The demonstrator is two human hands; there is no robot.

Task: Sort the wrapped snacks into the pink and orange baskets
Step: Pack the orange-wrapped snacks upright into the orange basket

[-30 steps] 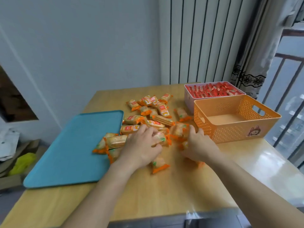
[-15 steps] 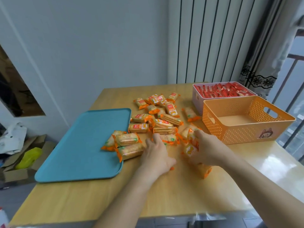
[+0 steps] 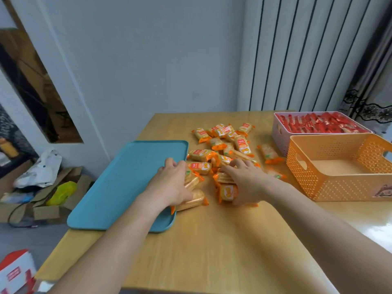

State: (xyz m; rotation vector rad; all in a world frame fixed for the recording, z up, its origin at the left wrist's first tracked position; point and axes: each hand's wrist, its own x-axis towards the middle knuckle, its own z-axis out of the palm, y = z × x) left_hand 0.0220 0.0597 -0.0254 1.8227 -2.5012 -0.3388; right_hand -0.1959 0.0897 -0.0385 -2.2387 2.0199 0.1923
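Note:
Several orange-wrapped snacks (image 3: 224,143) lie scattered on the wooden table (image 3: 212,240), between a teal tray and two baskets. My left hand (image 3: 171,183) curls over a few orange snacks (image 3: 191,201) at the tray's right edge. My right hand (image 3: 246,181) grips a small bunch of orange snacks (image 3: 227,192) close beside it. The orange basket (image 3: 339,188) at the right holds nothing. Behind it, the pink basket (image 3: 280,132) is full of red-wrapped snacks (image 3: 318,124).
The teal tray (image 3: 127,183) lies flat on the table's left half, with nothing on it but my left hand's edge. Boxes and bags (image 3: 42,187) sit on the floor at the left. A wall and curtain stand behind the table.
My left hand has moved left onto the snacks at the tray's edge. My right hand has drawn more snacks together and closed on them. The camera has shifted.

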